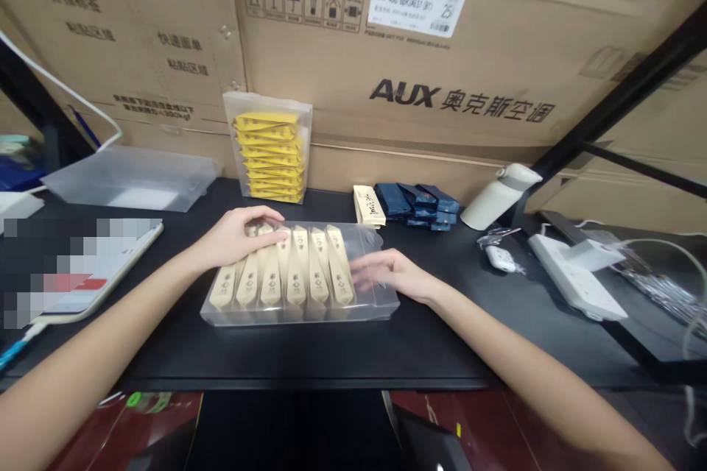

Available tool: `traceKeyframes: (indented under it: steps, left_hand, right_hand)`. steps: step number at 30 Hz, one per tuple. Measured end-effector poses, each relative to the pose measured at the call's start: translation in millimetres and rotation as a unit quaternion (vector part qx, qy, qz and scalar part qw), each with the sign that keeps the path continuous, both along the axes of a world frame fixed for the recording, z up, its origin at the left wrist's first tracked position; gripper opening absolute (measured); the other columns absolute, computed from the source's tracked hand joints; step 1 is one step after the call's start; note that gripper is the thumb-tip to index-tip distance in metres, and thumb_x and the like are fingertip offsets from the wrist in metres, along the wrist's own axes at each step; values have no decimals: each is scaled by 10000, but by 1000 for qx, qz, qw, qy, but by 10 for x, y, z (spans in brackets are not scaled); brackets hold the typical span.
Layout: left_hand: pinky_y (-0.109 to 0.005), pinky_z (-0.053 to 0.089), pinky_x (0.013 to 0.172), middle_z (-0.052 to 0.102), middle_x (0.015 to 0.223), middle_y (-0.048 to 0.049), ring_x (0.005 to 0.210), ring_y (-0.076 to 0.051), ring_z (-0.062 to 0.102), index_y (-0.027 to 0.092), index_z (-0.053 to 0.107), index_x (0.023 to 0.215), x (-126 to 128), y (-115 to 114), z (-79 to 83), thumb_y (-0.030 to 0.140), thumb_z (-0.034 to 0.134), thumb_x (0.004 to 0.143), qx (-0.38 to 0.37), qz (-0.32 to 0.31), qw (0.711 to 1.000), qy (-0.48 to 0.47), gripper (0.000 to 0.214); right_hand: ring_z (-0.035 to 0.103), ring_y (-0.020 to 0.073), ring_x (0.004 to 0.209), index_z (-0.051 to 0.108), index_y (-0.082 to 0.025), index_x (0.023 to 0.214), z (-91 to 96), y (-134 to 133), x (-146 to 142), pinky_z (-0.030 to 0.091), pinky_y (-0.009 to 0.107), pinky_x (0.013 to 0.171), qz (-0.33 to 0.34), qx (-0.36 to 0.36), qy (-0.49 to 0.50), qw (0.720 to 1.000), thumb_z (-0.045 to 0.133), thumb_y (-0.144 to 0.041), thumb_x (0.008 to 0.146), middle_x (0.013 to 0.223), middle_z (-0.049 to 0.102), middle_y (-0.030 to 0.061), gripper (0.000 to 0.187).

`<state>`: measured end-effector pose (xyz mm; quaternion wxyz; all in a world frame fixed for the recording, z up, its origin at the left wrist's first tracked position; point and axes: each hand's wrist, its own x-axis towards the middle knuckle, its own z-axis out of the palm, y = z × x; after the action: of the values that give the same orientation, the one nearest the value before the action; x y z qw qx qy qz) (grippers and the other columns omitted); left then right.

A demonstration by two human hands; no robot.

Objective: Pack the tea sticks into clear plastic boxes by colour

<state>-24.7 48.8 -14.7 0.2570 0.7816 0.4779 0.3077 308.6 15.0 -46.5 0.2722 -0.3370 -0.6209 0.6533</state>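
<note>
A clear plastic box (381, 305) lies flat on the black table (331, 353) and holds several beige sachets (298, 276) side by side. My left hand (235, 235) rests on the far left end of the row, fingers laid flat over the sachet tops. My right hand (395, 272) sits at the box's right end, its fingers reaching into the open side behind the clear plastic. Neither hand grips anything that I can make out.
An upright clear box of yellow sachets (270, 154) stands against the cardboard cartons (442, 51). Loose beige sachets (369, 206) and dark blue sachets (423, 204) lie behind. A white bottle (497, 199), power strip (577, 272), empty clear box (132, 176) and phone (99, 272) flank them.
</note>
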Motion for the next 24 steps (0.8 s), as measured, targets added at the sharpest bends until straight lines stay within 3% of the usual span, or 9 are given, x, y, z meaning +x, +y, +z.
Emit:
traceKeyframes:
  steps: [2, 4, 6, 8, 10, 12, 16, 20, 24]
  left_hand:
    - [-360, 478, 916, 729, 1016, -44, 982, -244, 662, 207, 689, 1014, -1, 2, 1, 553, 688, 772, -1, -1, 1000, -4, 423]
    - [-352, 483, 906, 730, 1007, -43, 970, -241, 665, 204, 689, 1008, -2, 4, 1, 555, 689, 769, -3, -5, 1000, -7, 424]
    - [-349, 484, 903, 731, 1007, -42, 966, -240, 667, 204, 689, 1003, -3, 5, 1, 557, 688, 767, -1, -7, 1000, -8, 425]
    - [-351, 483, 907, 731, 1011, -43, 972, -243, 667, 204, 688, 1003, -4, 6, 0, 560, 685, 767, 1, -9, 1000, -9, 427]
    - [-356, 482, 914, 732, 1018, -47, 979, -246, 667, 205, 686, 1008, -4, 6, 2, 563, 679, 769, 1, -11, 1000, -8, 430]
    - [-363, 485, 915, 734, 1023, -52, 979, -250, 668, 205, 683, 1013, -3, 4, 5, 568, 671, 771, 2, -14, 1000, -8, 437]
    - [-383, 486, 925, 736, 1034, -62, 994, -263, 669, 203, 684, 1014, 3, -8, 15, 579, 656, 775, 9, -12, 1000, -5, 446]
    - [-386, 488, 933, 739, 1040, -64, 1001, -265, 673, 207, 682, 1020, 5, -14, 18, 581, 649, 782, 14, -15, 1000, -2, 445]
    - [-371, 493, 922, 743, 1031, -60, 990, -258, 677, 205, 683, 1014, 4, -15, 21, 582, 649, 784, 13, -15, 1000, -2, 443]
  right_hand:
    - [733, 180, 796, 749, -153, 962, 5, 83, 80, 591, 327, 743, -39, 53, -35, 997, 631, -251, 829, 875, 765, 76, 203]
    - [712, 180, 717, 728, -145, 836, 16, 197, 178, 587, 348, 706, -131, 179, -83, 972, 562, -211, 827, 783, 740, 68, 178]
    - [697, 206, 765, 703, -153, 802, 38, 328, 274, 574, 404, 761, -210, 359, -154, 896, 520, -183, 828, 807, 728, 84, 187]
    - [676, 257, 942, 703, -156, 879, 68, 457, 343, 516, 494, 906, -212, 514, -250, 793, 513, -173, 839, 977, 726, 127, 194]
    - [614, 303, 1119, 690, -147, 1026, 94, 569, 364, 405, 575, 1034, -166, 594, -342, 709, 523, -176, 852, 1160, 683, 163, 243]
    - [550, 328, 1227, 645, -131, 1163, 111, 667, 338, 315, 612, 1096, -127, 617, -409, 661, 541, -172, 849, 1266, 634, 181, 333]
    - [494, 330, 1296, 574, -102, 1285, 129, 860, 219, 264, 586, 1140, -83, 611, -465, 636, 557, -143, 821, 1314, 610, 182, 466]
    - [504, 319, 1277, 566, -94, 1299, 150, 1064, 133, 269, 553, 1146, -139, 604, -467, 630, 518, -94, 799, 1309, 610, 193, 503]
    - [571, 299, 1186, 590, -137, 1245, 176, 1112, 110, 305, 547, 1126, -184, 601, -430, 648, 494, -88, 794, 1192, 674, 156, 465]
